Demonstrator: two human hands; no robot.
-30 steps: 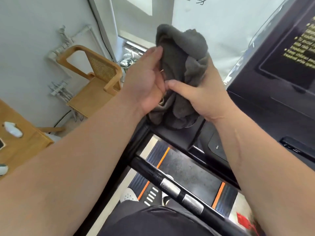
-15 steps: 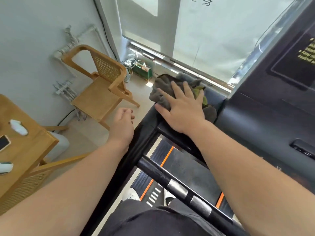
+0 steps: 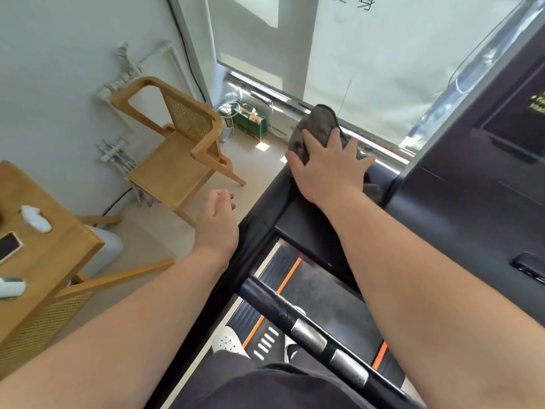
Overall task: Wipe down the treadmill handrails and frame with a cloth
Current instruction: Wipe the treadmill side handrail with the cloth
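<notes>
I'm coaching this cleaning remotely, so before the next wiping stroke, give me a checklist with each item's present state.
1. Right hand flat on the cloth: ok.
2. Cloth resting on the treadmill frame: ok.
3. Left hand free, holding nothing: ok.
4. Left hand clear of the cloth: ok.
5. Handrail bar already wiped: cannot tell.
6. Cloth clean enough: cannot tell.

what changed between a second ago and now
Both hands held the grey cloth bunched in the air. The left hand let go and now hangs loosely curled beside the treadmill frame; the right hand brought the cloth down onto the frame's top and presses it with spread fingers. The wooden chair and table stayed put.
</notes>
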